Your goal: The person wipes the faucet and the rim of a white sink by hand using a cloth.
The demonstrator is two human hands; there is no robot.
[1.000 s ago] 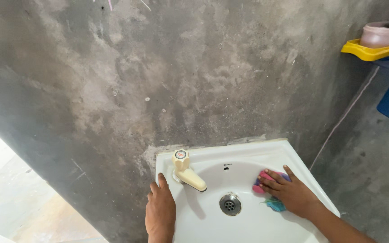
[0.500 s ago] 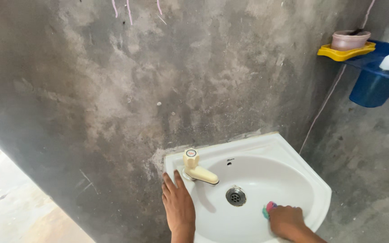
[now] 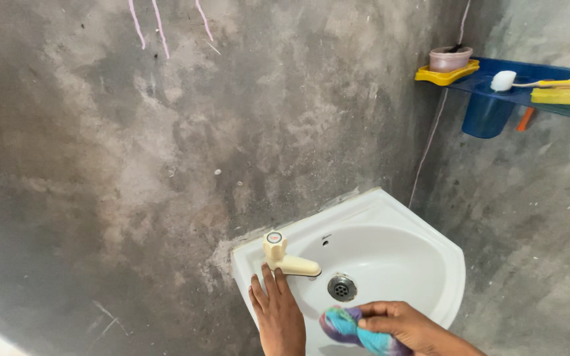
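A white corner sink (image 3: 404,214) is fixed to a bare grey cement wall. It has a cream tap (image 3: 285,259) at its left and a metal drain (image 3: 342,287) in the bowl. My left hand (image 3: 280,313) lies flat on the sink's left rim, just below the tap, fingers spread. My right hand (image 3: 400,324) is over the near part of the bowl, closed around a bunched multicoloured cloth (image 3: 348,327) in blue, pink and purple.
A blue wall shelf (image 3: 529,72) at the upper right carries a yellow tray with a pink bowl (image 3: 448,59), a white-headed brush (image 3: 504,80) and a yellow item; a blue cup holder (image 3: 487,113) hangs beneath. A thin cord runs down the wall corner.
My right hand has swept from the bowl's right side toward its near edge and gathered the cloth into a bunch. The view has shifted right and up, showing more of the shelf. My left hand stays on the rim.
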